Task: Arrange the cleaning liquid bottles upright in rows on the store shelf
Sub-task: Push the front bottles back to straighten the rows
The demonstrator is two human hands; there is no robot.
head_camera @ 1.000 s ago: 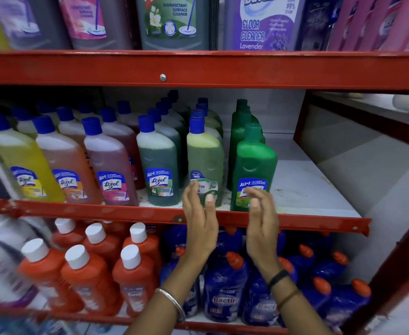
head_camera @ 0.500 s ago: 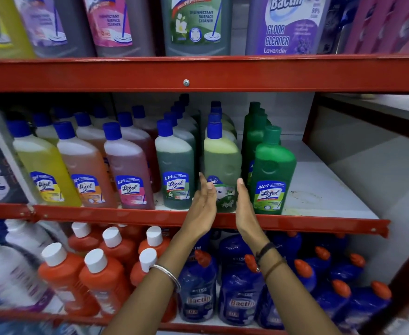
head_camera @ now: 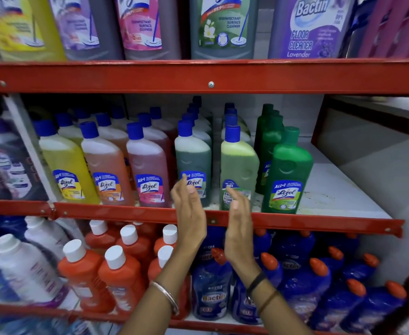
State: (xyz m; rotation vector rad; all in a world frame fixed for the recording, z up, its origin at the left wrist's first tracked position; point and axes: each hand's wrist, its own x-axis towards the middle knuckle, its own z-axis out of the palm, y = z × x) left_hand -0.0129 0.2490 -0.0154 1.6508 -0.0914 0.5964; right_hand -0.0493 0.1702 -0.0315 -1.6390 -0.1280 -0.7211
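The back bottles hide behind the front ones, and the big bottles up top are cut off. My left hand (head_camera: 190, 213) and right hand (head_camera: 238, 221) are flat with straight fingers, palms facing, holding nothing. The light green bottle (head_camera: 238, 165) stands upright on the middle shelf (head_camera: 126, 213), just behind them.
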